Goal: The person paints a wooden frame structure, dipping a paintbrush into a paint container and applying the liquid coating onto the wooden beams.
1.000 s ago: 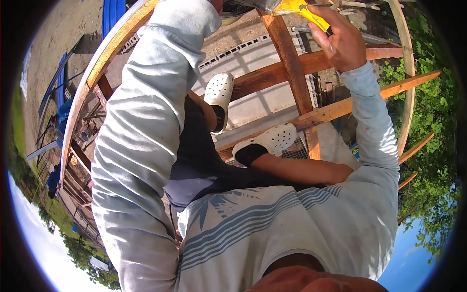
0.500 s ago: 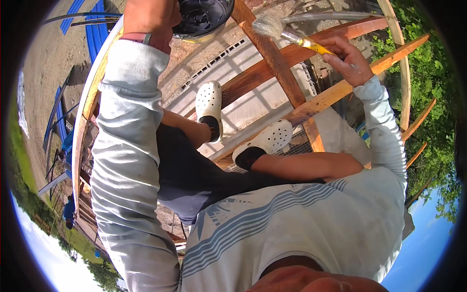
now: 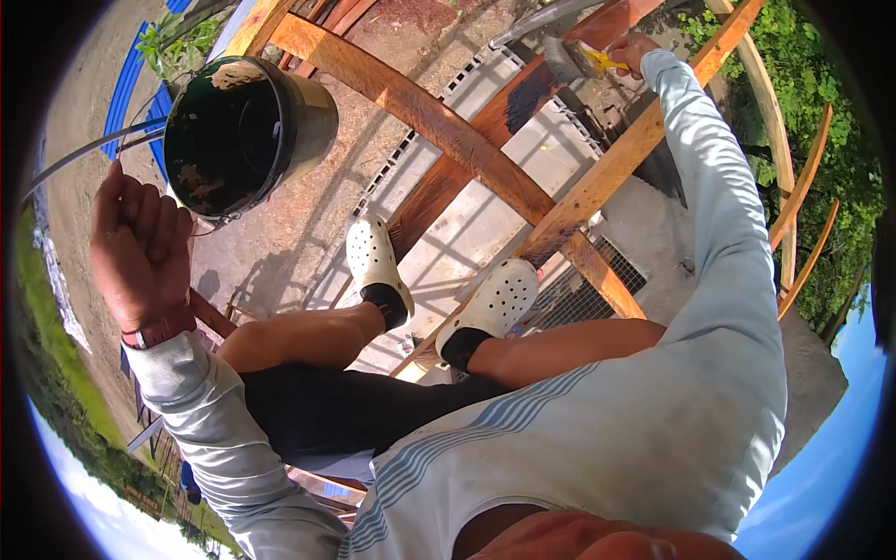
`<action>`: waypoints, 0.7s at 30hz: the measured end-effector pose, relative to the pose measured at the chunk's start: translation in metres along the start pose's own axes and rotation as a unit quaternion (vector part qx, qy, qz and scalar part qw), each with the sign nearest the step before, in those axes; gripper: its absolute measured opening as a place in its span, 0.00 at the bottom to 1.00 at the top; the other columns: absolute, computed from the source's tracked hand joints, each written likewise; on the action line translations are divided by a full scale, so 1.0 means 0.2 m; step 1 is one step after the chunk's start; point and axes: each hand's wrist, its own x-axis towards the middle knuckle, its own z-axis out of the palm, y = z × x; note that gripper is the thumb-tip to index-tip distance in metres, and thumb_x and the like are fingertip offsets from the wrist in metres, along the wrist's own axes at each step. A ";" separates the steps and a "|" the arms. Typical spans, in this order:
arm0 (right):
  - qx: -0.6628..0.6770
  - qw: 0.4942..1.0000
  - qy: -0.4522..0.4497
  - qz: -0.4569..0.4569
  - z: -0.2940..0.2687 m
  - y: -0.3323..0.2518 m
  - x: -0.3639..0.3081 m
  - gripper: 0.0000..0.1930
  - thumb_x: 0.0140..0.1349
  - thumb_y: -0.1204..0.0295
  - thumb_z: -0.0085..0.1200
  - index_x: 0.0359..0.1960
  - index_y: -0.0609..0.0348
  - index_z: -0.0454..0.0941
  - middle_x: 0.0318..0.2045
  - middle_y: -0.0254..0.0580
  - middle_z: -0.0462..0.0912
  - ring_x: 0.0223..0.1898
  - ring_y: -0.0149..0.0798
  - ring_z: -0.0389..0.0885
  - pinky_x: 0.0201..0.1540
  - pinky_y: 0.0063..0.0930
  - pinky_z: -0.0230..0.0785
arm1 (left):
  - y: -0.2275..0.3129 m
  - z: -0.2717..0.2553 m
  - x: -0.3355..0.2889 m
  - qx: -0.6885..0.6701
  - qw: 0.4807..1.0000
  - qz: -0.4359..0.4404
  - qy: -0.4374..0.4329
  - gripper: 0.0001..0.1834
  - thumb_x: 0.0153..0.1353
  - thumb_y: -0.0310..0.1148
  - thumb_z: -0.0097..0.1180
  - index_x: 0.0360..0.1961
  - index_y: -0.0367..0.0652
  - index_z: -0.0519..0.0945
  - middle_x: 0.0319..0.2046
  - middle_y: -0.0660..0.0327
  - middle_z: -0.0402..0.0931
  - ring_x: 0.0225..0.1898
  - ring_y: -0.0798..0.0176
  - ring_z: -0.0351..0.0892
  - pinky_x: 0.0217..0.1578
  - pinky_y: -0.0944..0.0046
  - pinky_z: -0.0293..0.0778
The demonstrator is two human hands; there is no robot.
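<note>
My left hand [image 3: 145, 245] is closed in a fist around the thin wire handle of a dark bucket [image 3: 313, 117]. The bucket hangs tilted at the upper left; its inside is dark, with pale flaky patches on the wall. At the upper right my right hand [image 3: 633, 54] grips the yellow handle of a paintbrush [image 3: 566, 62]. Its wide, greyish bristles are at a reddish-brown wooden beam [image 3: 495, 117]; whether they press on it I cannot tell. A dark wet-looking patch [image 3: 532, 97] lies on that beam beside the bristles.
My feet, in white clogs [image 3: 371, 250], are among the timbers. A crossing beam [image 3: 401, 98] and a lighter diagonal one [image 3: 625, 154] run between my hands. Below are concrete and a metal grating [image 3: 611, 266]. Curved poles [image 3: 770, 121] and leafy bushes [image 3: 831, 75] stand at the right.
My left hand and the bucket have swung left and lower in view, showing more of the bucket. The brush has moved up and right, and the dark patch on the beam is now visible.
</note>
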 end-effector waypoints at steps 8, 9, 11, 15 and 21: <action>-0.464 0.870 0.153 -0.063 -0.11 -0.39 -0.04 0.11 0.50 0.67 0.49 0.32 0.55 0.81 0.33 0.45 0.81 0.37 0.45 0.79 0.39 0.35 0.72 | 0.14 -0.25 -0.18 -0.038 0.998 0.037 -0.014 0.18 0.65 0.35 0.38 0.16 0.49 0.57 0.09 0.70 0.44 0.09 0.74 0.41 0.14 0.70 0.45; -0.317 0.938 0.093 -0.100 -0.11 -0.36 -0.08 0.10 0.51 0.66 0.50 0.31 0.55 0.81 0.30 0.44 0.80 0.34 0.43 0.79 0.36 0.34 0.71 | 0.09 -0.31 -0.15 -0.059 0.998 0.026 -0.024 0.18 0.65 0.35 0.38 0.16 0.49 0.57 0.09 0.70 0.44 0.09 0.74 0.41 0.14 0.70 0.45; 0.037 0.981 -0.041 -0.184 0.08 -0.39 -0.07 0.10 0.52 0.65 0.50 0.29 0.56 0.80 0.25 0.42 0.79 0.28 0.39 0.78 0.29 0.33 0.71 | 0.07 -0.42 -0.13 -0.058 0.998 0.031 0.002 0.19 0.65 0.35 0.37 0.15 0.49 0.56 0.09 0.70 0.43 0.10 0.73 0.40 0.14 0.70 0.44; 0.302 0.886 -0.180 -0.302 0.49 -0.51 0.19 0.10 0.53 0.64 0.50 0.27 0.56 0.79 0.18 0.40 0.77 0.21 0.35 0.75 0.22 0.29 0.69 | -0.10 -0.68 -0.12 -0.087 0.989 0.052 0.112 0.21 0.63 0.34 0.39 0.12 0.50 0.55 0.08 0.69 0.44 0.09 0.73 0.40 0.14 0.71 0.45; -0.233 0.937 -0.031 -0.259 0.25 -0.74 0.35 0.10 0.53 0.65 0.51 0.29 0.58 0.78 0.17 0.38 0.76 0.19 0.34 0.74 0.21 0.27 0.67 | -0.45 -0.99 -0.14 -0.119 0.966 0.007 0.230 0.22 0.62 0.40 0.38 0.11 0.51 0.55 0.08 0.69 0.46 0.10 0.72 0.43 0.15 0.69 0.48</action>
